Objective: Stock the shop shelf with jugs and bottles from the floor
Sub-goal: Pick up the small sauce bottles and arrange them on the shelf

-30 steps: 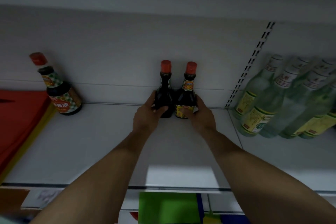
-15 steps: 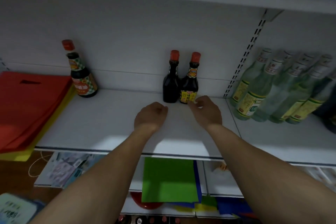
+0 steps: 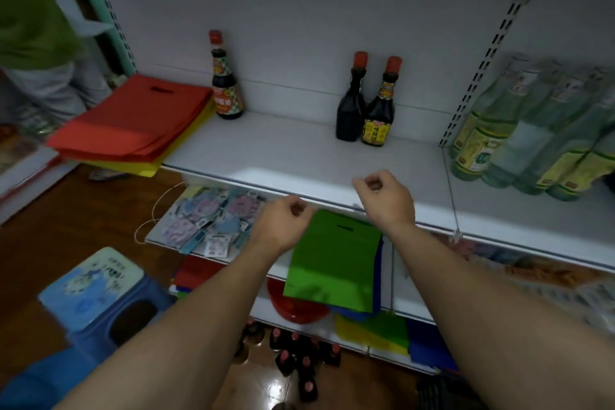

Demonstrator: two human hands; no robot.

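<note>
Two dark red-capped sauce bottles (image 3: 364, 110) stand upright side by side at the back of the white shelf (image 3: 283, 156). A third dark bottle (image 3: 225, 83) with a checkered label stands further left. Both hands hover in front of the shelf's front edge, apart from the bottles and holding nothing. My left hand (image 3: 281, 223) has loosely curled fingers. My right hand (image 3: 386, 196) is also loosely curled, a little higher. Several more red-capped dark bottles (image 3: 299, 353) stand on the wooden floor under the lowest shelf.
Red and yellow bags (image 3: 133, 126) lie on the shelf's left end. Pale green bottles (image 3: 519, 133) fill the right bay. A green bag (image 3: 332, 263) overhangs the shelf below. A blue stool (image 3: 100, 293) stands at lower left. A person (image 3: 36, 43) stands at far left.
Both hands let go of the two bottles and drew back from the shelf's rear to its front edge. The view has tipped down and left, showing the floor.
</note>
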